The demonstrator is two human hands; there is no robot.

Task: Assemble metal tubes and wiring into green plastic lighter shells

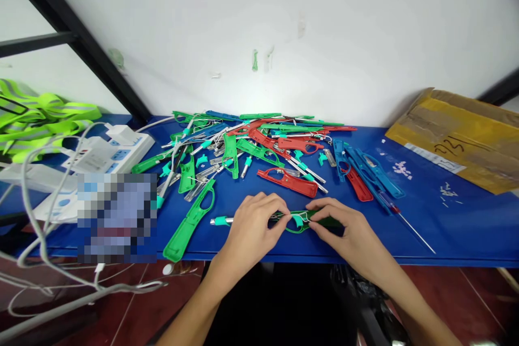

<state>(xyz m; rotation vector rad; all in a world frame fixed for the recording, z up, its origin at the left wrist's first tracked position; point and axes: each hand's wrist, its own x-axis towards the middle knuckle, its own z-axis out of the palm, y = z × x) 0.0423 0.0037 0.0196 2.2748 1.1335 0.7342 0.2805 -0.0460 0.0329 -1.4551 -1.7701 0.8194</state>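
Observation:
My left hand (253, 224) and my right hand (343, 227) both pinch a green plastic handle piece (302, 221) lying near the front edge of the blue table (446, 227). A metal rod with a teal collar (221, 220) sticks out to the left from under my left hand. Behind my hands lies a heap of green, red and blue handle parts (259, 146) with metal rods mixed in. A red handle (290, 181) lies just beyond my fingers, and a long green handle (190, 221) rests to the left.
A white power strip (109, 151) with grey cables sits at the left, beside neon yellow vests (40, 119). A pixelated patch (115, 216) covers something at the front left. A taped cardboard box (462, 135) lies at the back right. Small white bits (401, 168) are scattered nearby.

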